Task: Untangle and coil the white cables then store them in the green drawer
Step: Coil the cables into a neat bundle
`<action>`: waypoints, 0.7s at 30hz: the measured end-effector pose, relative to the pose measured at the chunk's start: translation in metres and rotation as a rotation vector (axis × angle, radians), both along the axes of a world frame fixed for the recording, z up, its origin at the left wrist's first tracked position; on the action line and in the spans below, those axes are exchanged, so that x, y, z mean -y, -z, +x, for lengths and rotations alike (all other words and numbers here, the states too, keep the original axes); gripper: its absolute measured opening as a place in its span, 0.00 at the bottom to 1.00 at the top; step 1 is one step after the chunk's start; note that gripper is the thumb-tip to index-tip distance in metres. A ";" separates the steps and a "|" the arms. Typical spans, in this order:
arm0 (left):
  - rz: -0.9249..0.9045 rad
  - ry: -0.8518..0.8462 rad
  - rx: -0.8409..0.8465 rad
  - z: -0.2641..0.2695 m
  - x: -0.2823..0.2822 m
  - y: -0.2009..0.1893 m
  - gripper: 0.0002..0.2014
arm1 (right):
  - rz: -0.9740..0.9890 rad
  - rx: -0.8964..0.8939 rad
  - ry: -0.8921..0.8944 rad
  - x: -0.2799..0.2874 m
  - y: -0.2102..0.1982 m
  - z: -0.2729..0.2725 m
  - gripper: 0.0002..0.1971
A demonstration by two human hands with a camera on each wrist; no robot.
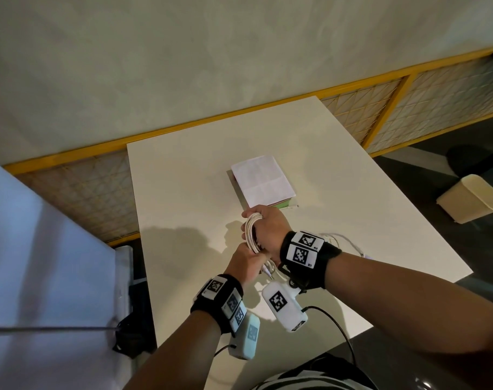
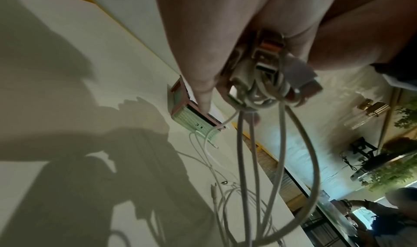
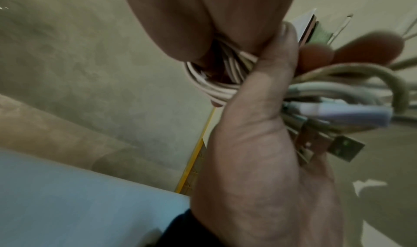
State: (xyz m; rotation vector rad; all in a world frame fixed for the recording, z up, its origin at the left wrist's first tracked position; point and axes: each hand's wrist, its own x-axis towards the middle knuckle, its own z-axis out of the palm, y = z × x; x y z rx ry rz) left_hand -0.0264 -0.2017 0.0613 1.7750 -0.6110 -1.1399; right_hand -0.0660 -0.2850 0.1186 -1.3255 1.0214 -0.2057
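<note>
A coil of white cables (image 1: 252, 232) is held above the white table (image 1: 183, 192) between both hands. My right hand (image 1: 263, 223) grips the coil's upper part, fingers curled round the strands (image 3: 214, 88). Just below, my left hand (image 1: 249, 261) grips the lower end, where the USB plugs (image 2: 266, 63) bunch together and loops (image 2: 282, 161) hang down. The plugs (image 3: 338, 149) stick out past the left hand. More loose white cable (image 1: 349, 243) lies on the table to the right. The small green drawer box (image 2: 196, 120) stands just beyond the hands, its green edge (image 1: 281, 204) showing under a sheet.
A white paper sheet (image 1: 262, 180) covers the drawer box. A beige bin (image 1: 473, 198) stands on the dark floor to the right. A yellow-framed partition (image 1: 239, 114) runs behind the table. A white panel (image 1: 42, 263) is at the left. A person (image 2: 383, 211) is far off.
</note>
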 end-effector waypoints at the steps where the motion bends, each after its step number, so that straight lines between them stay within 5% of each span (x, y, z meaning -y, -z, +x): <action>1: -0.007 0.012 -0.011 0.000 0.000 -0.003 0.17 | -0.009 0.002 -0.005 0.001 0.000 0.000 0.13; 8: -0.005 -0.090 -0.128 -0.005 0.001 -0.017 0.24 | -0.292 -0.099 -0.202 0.008 -0.003 0.007 0.19; 10: -0.056 -0.099 -0.215 -0.004 0.000 -0.020 0.14 | -0.310 -0.115 -0.293 0.017 -0.013 0.009 0.21; 13: -0.120 -0.189 -0.329 0.004 -0.002 -0.020 0.15 | -0.167 0.041 -0.359 0.022 -0.017 0.002 0.27; 16: -0.152 -0.259 -0.336 0.011 -0.002 -0.019 0.15 | 0.066 0.219 -0.237 0.016 -0.004 -0.016 0.32; 19: -0.162 -0.324 -0.395 0.016 -0.001 -0.021 0.18 | 0.138 0.146 -0.468 0.010 0.014 -0.035 0.50; 21: -0.151 -0.332 -0.412 0.018 0.000 -0.021 0.15 | 0.137 0.087 -0.677 0.007 0.022 -0.041 0.49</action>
